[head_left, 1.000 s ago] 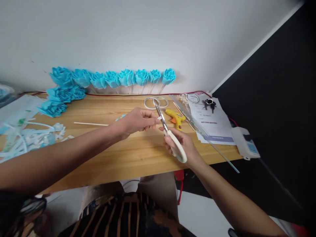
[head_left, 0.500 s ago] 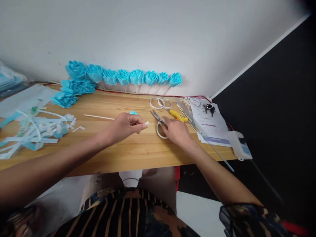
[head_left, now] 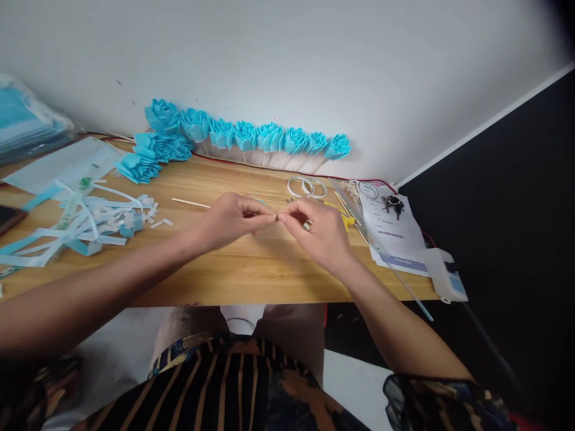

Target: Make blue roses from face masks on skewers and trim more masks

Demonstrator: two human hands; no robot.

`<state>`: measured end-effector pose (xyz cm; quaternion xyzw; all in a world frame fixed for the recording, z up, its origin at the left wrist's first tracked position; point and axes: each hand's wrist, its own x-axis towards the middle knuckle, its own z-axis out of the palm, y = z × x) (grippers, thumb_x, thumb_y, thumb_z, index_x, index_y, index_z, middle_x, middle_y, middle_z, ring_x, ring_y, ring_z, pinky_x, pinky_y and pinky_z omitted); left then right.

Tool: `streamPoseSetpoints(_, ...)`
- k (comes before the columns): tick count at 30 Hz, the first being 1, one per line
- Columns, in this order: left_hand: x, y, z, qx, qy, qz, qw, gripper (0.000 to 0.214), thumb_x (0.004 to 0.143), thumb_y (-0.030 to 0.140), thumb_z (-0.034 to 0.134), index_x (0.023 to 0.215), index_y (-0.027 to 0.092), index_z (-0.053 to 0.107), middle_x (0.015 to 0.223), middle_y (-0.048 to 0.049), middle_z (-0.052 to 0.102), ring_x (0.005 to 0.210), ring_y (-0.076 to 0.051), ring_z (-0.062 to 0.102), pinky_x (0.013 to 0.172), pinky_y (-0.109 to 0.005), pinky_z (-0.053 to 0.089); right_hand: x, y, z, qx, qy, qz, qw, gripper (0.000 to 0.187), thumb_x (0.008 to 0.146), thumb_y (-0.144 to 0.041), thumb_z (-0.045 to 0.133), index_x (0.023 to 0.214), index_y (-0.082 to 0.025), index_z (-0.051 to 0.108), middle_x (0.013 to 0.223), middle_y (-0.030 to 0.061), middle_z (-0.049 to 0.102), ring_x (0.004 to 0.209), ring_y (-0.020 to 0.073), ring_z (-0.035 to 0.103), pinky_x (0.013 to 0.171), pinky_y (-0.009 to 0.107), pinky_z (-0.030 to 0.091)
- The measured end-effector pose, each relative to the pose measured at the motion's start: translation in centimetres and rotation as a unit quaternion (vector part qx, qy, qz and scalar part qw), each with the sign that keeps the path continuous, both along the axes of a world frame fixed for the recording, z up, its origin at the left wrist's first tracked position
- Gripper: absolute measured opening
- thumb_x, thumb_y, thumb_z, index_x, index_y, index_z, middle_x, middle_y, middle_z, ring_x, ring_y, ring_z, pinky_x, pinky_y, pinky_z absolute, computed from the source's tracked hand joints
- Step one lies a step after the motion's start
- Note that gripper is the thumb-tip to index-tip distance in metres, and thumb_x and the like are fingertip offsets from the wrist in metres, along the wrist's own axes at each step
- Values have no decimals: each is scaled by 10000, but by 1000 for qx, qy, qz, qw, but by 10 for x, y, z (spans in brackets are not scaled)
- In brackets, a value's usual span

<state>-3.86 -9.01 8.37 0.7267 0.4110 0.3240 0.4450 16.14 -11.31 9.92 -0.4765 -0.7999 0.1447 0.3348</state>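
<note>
My left hand (head_left: pixel 229 218) and right hand (head_left: pixel 317 230) meet fingertip to fingertip over the middle of the light wooden table (head_left: pixel 251 269). Both are pinched shut on a tiny pale scrap (head_left: pixel 277 218), too small to make out. It sits right between them, neither hand nearer. There's bare board under my wrists, with the near edge close. A thin white stick (head_left: pixel 191 203) lies off to the left, and two clear tape rings (head_left: pixel 308 187) sit farther back on the right.

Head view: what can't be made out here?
- Left hand and right hand: whatever their touching fingertips pinch is too small to tell.
- Yellow tool: mostly behind the right hand.
- Printed sheet: text too small.
- Dark object: cut by left edge.
</note>
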Motion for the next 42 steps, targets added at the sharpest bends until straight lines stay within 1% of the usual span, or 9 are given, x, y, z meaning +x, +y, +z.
streamPoseSetpoints(3, -21, 17, 5, -14, -3, 81, 997, 338, 853, 465, 634, 746, 162, 739, 586, -19, 625, 513, -100, 470, 504, -233, 354, 3, 5, 5, 19, 46, -77, 996, 165, 904, -311, 587, 813, -214, 685, 785, 20, 689, 708, 154, 576, 704, 304, 446)
streamPoseSetpoints(6, -45, 40, -5, 41, 49, 185, 981, 340, 884, 468, 585, 856, 184, 771, 686, -42, 695, 600, -138, 554, 563, -246, 398, 14, 22, -3, -43, 134, -127, 982, 198, 860, -396, 606, 816, -213, 668, 727, 18, 637, 659, 154, 532, 633, 300, 433)
streamPoseSetpoints(10, -57, 64, -38, 136, 233, 117, 956, 289, 881, 368, 566, 951, 208, 795, 1020, -72, 778, 926, -224, 669, 755, -273, 455, 19, 60, -40, -175, 223, -90, 955, 271, 763, -462, 641, 815, -197, 665, 708, -3, 582, 603, 124, 468, 553, 270, 390)
streamPoseSetpoints(14, -49, 79, -57, 172, 308, 60, 934, 344, 931, 322, 485, 1054, 215, 787, 1167, -84, 755, 1052, -229, 662, 846, -276, 438, 6, 90, -67, -210, 225, -84, 948, 304, 722, -467, 647, 833, -187, 693, 718, -13, 583, 646, 127, 465, 580, 263, 395)
streamPoseSetpoints(17, -40, 93, -59, 163, 303, 48, 938, 353, 935, 342, 485, 1059, 202, 785, 1145, -87, 761, 1013, -225, 664, 795, -270, 419, -7, 102, -71, -224, 207, -89, 948, 285, 702, -439, 673, 801, -173, 698, 697, -25, 592, 656, 119, 465, 636, 265, 385)
streamPoseSetpoints(23, -24, 119, -61, 52, 269, 43, 961, 341, 860, 447, 596, 972, 190, 790, 896, -50, 772, 772, -172, 625, 631, -255, 344, -22, 111, -78, -274, 182, -104, 939, 223, 691, -372, 656, 716, -154, 696, 678, -11, 640, 666, 126, 507, 665, 268, 383)
streamPoseSetpoints(27, -18, 119, -63, 28, 272, 59, 960, 362, 820, 538, 640, 884, 215, 790, 809, -34, 739, 709, -169, 580, 611, -274, 309, -23, 110, -85, -293, 189, -96, 932, 237, 689, -378, 656, 725, -153, 722, 694, 5, 672, 657, 128, 517, 638, 260, 383)
streamPoseSetpoints(33, -11, 114, -59, 28, 316, 75, 945, 306, 837, 503, 640, 854, 226, 772, 780, -47, 725, 673, -173, 562, 610, -286, 281, -23, 110, -85, -303, 199, -115, 925, 238, 672, -377, 642, 734, -169, 739, 713, 7, 679, 666, 139, 541, 628, 264, 392)
streamPoseSetpoints(42, -6, 113, -56, 32, 354, 76, 931, 341, 838, 532, 616, 850, 217, 745, 803, -66, 740, 738, -213, 622, 607, -294, 310, -24, 108, -81, -332, 178, -118, 919, 241, 686, -420, 608, 639, -188, 647, 503, -58, 423, 523, 105, 343, 521, 267, 249)
